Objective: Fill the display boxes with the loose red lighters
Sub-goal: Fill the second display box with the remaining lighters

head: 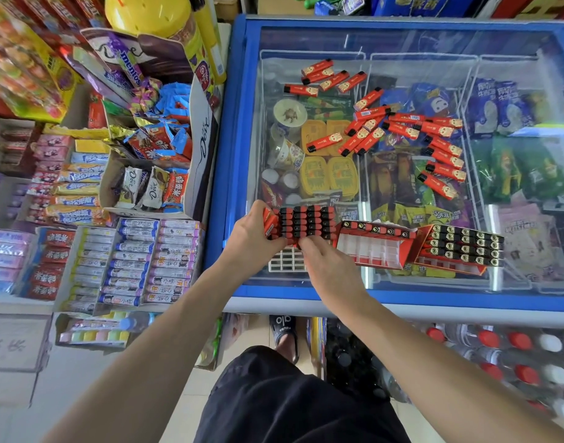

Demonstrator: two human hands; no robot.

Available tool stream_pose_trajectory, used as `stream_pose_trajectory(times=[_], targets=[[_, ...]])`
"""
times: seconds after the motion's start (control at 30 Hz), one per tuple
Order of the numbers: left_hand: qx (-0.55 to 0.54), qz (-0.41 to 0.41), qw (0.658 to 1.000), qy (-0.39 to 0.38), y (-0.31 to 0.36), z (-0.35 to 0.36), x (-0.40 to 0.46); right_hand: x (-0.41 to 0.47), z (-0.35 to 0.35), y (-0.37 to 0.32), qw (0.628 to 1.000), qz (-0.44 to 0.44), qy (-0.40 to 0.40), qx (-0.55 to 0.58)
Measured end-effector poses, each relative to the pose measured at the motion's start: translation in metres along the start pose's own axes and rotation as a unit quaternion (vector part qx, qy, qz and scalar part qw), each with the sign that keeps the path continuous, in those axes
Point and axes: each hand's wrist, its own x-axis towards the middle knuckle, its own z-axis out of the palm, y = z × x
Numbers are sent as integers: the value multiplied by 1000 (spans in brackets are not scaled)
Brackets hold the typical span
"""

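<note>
A: Which box is in hand?

B: The left box (301, 223), low in the middle of the frame, on the freezer lid (402, 43). Its back rows are packed with lighters, black caps up; the white grid at its front edge is still empty.

A: And the hands?

B: The left hand (253, 236) is closed round the box's left end — thumb on top, fingers hidden beneath. The right hand (325, 263) rests curled at the front edge, fingertips narrow and pressed on the front row. Whether it pinches a lighter, I cannot tell.

A: How best to do this step?

B: Keep the box braced with the left, I'd say, and seat each lighter straight down into its cell — a tilt could jam against its neighbours.

A: The rest?

B: Loose lighters (440, 148) lie scattered across the upper middle of the lid. The middle box (375, 247) is mostly empty; the right box (459, 244) is nearly full.
</note>
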Motion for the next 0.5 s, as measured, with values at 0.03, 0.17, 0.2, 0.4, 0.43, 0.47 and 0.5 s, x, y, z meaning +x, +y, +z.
stream_pose_trajectory(times=[0.03, 0.17, 0.2, 0.4, 0.43, 0.47, 0.5], targets=[[2, -2, 1000, -2, 0, 0, 1, -1, 0, 1, 1000, 0, -5, -3], [4, -5, 1000, -8, 4, 0, 1, -2, 1, 2, 999, -25, 41, -11], [-12, -15, 1000, -9, 6, 0, 1, -2, -1, 1, 998, -14, 55, -1], [-216, -104, 971, -21, 20, -2, -1, 3, -16, -9, 995, 6, 86, 57], [-238, -107, 965, -19, 21, -3, -2, 6, -21, -13, 990, 35, 90, 104], [-263, -113, 958, -15, 23, -2, -2, 9, -27, -16, 979, 72, 95, 165], [-288, -118, 950, -11, 24, -2, -2, 11, -33, -20, 960, 115, 96, 237]])
